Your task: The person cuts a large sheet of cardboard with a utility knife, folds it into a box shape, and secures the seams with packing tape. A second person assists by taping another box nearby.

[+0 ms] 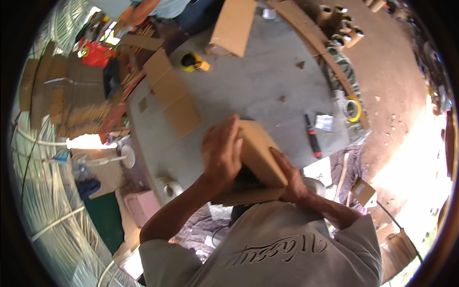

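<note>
A brown cardboard box stands tilted at the near edge of the grey table, close to my body, its lower flap sticking out toward me. My left hand is along its left side, fingers stretched out and close together, slightly blurred. At the box's right side, my right hand grips it with the fingers on its face; part of that hand is hidden. The dark gap under the box shows between my forearms.
On the grey table lie a folded cardboard sheet, a yellow tape roll, a red-and-black cutter and a clear tape roll with yellow rim. Another long box is at the far side, near another person's arm.
</note>
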`<control>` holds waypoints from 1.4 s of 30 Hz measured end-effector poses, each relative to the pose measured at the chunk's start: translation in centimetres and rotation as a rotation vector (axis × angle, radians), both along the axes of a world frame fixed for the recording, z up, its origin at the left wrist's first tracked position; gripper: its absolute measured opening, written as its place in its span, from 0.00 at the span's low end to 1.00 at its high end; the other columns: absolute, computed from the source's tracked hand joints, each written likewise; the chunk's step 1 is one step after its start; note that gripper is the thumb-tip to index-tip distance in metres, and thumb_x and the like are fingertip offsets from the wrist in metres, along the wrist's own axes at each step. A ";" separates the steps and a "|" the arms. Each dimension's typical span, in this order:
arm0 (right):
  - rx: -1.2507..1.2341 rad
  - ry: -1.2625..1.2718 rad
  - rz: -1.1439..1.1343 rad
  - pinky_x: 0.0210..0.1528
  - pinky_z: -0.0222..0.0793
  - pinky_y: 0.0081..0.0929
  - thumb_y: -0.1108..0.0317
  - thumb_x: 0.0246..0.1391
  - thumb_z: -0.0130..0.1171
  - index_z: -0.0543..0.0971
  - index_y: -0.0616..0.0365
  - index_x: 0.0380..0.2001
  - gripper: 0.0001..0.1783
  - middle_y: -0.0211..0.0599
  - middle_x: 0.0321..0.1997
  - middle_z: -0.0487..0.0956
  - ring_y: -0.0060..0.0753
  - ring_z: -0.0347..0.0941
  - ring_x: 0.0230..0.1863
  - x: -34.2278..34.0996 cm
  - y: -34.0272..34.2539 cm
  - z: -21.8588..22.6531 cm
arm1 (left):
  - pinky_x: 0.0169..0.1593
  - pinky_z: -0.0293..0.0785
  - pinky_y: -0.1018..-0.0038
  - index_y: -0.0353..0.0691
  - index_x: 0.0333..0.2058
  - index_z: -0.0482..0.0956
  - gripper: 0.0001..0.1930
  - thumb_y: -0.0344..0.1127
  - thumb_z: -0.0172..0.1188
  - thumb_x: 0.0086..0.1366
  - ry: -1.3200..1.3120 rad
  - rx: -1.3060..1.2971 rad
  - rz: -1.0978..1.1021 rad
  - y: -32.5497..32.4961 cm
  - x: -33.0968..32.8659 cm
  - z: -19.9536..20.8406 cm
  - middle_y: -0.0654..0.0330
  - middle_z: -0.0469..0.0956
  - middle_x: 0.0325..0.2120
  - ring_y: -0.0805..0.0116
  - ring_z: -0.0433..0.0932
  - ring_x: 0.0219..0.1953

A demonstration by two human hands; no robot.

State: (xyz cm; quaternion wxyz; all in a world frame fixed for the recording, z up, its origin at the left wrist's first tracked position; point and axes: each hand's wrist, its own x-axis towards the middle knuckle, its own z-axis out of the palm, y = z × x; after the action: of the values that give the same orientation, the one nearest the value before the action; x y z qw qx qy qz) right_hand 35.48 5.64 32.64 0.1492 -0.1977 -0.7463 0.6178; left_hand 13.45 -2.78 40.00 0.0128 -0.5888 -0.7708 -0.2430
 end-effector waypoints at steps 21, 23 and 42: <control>0.719 -0.846 -0.653 0.61 0.61 0.47 0.56 0.38 0.75 0.79 0.60 0.41 0.28 0.49 0.48 0.79 0.51 0.71 0.54 8.1 27.2 -21.7 | 0.37 0.69 0.52 0.32 0.40 0.72 0.11 0.36 0.50 0.70 -0.146 -0.237 -0.107 1.1 -1.1 1.6 0.44 0.73 0.28 0.40 0.73 0.33; 0.796 -0.773 -0.693 0.59 0.62 0.46 0.57 0.37 0.75 0.79 0.58 0.35 0.23 0.47 0.44 0.80 0.50 0.73 0.51 8.6 27.6 -22.0 | 0.39 0.69 0.52 0.32 0.40 0.72 0.10 0.35 0.51 0.69 -0.151 -0.244 -0.186 1.9 -1.1 1.9 0.43 0.74 0.29 0.39 0.73 0.34; 1.232 0.333 0.058 0.66 0.60 0.60 0.71 0.33 0.60 0.57 0.73 0.63 0.49 0.53 0.38 0.79 0.55 0.79 0.42 -0.8 12.5 7.5 | 0.64 0.65 0.55 0.32 0.60 0.67 0.27 0.24 0.60 0.61 -0.299 0.251 -0.547 2.4 -0.6 3.9 0.46 0.69 0.59 0.46 0.69 0.61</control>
State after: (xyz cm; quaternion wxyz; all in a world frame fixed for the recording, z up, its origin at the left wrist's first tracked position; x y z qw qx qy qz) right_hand 34.67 18.12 40.17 0.3329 0.0434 -0.9365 0.1016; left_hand 12.81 -0.41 43.86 -0.0935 -0.7255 -0.5418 -0.4140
